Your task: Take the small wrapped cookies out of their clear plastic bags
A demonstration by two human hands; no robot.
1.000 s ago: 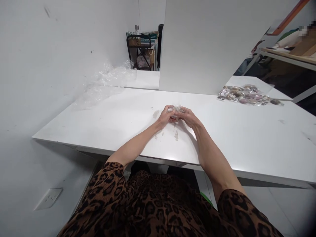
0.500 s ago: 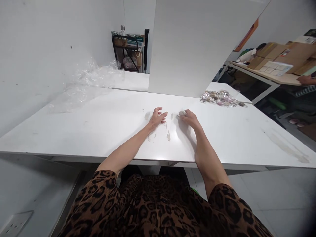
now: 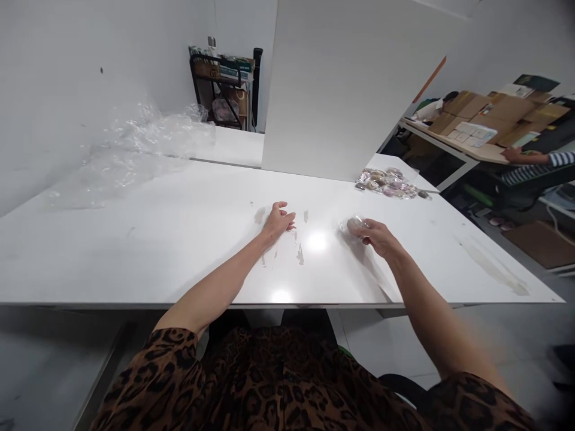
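Note:
Between the thumb and fingers of my right hand point(image 3: 378, 236) is a greyish, rounded stone-like piece point(image 3: 356, 225) in clear plastic wrap, held just above the white table point(image 3: 148, 257). My left hand point(image 3: 279, 220) rests over the middle of the tabletop, its fingers loosely curled and apart, holding nothing. Smudges point(image 3: 300, 254) mark the surface around it. Farther back on the right lies a heap of similar wrapped pieces point(image 3: 389, 181) in brown, grey and pinkish tones.
Crumpled clear plastic point(image 3: 148, 134) lies along the left wall. A tall white panel point(image 3: 332, 90) stands at the table's back. Beyond it are a black shelf cart point(image 3: 220, 84) and another table with cardboard boxes point(image 3: 498, 114). A person's striped sleeve point(image 3: 561, 158) shows at the far right.
My right hand has moved right and slightly nearer with the wrapped piece, away from my left hand. The left hand keeps about the same place on the table. The view has shifted somewhat.

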